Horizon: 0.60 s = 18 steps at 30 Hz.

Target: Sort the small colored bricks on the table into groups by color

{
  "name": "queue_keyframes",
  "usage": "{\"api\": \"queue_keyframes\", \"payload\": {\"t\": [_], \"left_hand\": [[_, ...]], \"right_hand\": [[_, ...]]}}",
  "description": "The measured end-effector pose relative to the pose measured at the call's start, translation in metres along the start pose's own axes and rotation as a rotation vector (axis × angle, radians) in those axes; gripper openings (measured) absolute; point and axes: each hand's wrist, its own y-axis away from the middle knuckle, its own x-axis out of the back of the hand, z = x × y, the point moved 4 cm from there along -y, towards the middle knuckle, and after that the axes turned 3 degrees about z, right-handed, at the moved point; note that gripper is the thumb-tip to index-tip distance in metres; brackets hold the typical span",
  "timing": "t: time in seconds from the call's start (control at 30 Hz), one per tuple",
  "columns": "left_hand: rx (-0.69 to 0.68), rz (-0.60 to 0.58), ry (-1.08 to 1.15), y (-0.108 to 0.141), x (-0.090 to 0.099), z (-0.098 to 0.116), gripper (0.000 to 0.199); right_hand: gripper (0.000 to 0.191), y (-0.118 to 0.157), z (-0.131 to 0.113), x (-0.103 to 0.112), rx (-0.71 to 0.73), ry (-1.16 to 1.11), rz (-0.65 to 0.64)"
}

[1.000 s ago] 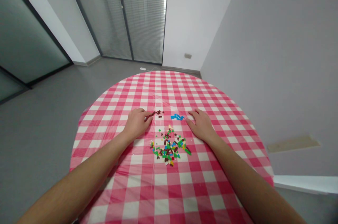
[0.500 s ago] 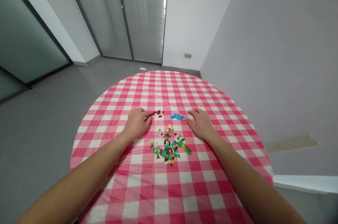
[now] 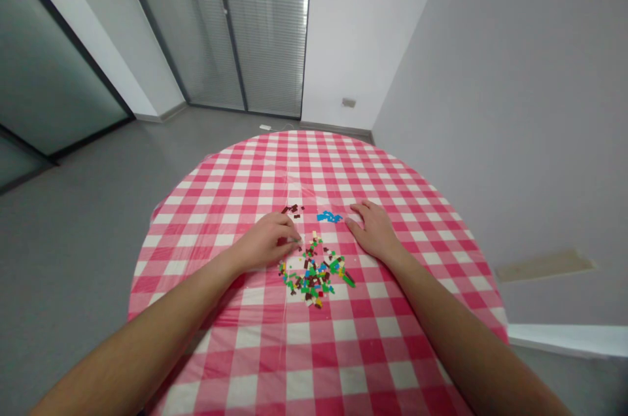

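Note:
My left hand (image 3: 269, 242) is at the upper left edge of a loose pile of small mixed building bricks (image 3: 314, 278), thumb and forefinger drawn close together. Whatever lies between those fingertips is too small to make out. Just beyond this hand lies a little group of dark brown bricks (image 3: 294, 208). My right hand (image 3: 373, 229) rests on the table with its fingers apart, holding nothing. Beside its fingertips, to the left, is a small cluster of blue bricks (image 3: 329, 216). The mixed pile has green, brown, blue, yellow, white and red pieces.
A round table carries a red-and-white checked cloth (image 3: 314, 364) under a wrinkled clear film. Past the far edge stand a glass partition with blinds (image 3: 269, 30) and a white wall (image 3: 363, 23). A small white object (image 3: 265, 127) lies on the floor.
My left hand has moved from the brown bricks toward me and to the right, reaching the mixed pile's edge. The brown group stays behind. My right hand has not visibly moved.

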Motion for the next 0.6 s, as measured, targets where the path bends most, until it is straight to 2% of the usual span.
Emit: {"api": "queue_keyframes", "payload": {"t": [0.07, 0.17, 0.6], "left_hand": [[-0.036, -0.048, 0.021, -0.0001, -0.0034, 0.0066, 0.014], [-0.035, -0.060, -0.002, -0.0006, -0.0061, 0.0097, 0.015], [0.069, -0.073, -0.029, -0.0033, -0.0091, 0.0113, 0.013]], "right_hand": [[0.045, 0.0000, -0.0001, 0.0002, -0.005, 0.003, -0.002], [0.045, 0.0002, -0.0006, 0.0004, -0.008, 0.008, 0.000], [0.045, -0.0001, -0.0019, 0.0006, 0.018, 0.026, 0.008]]}}
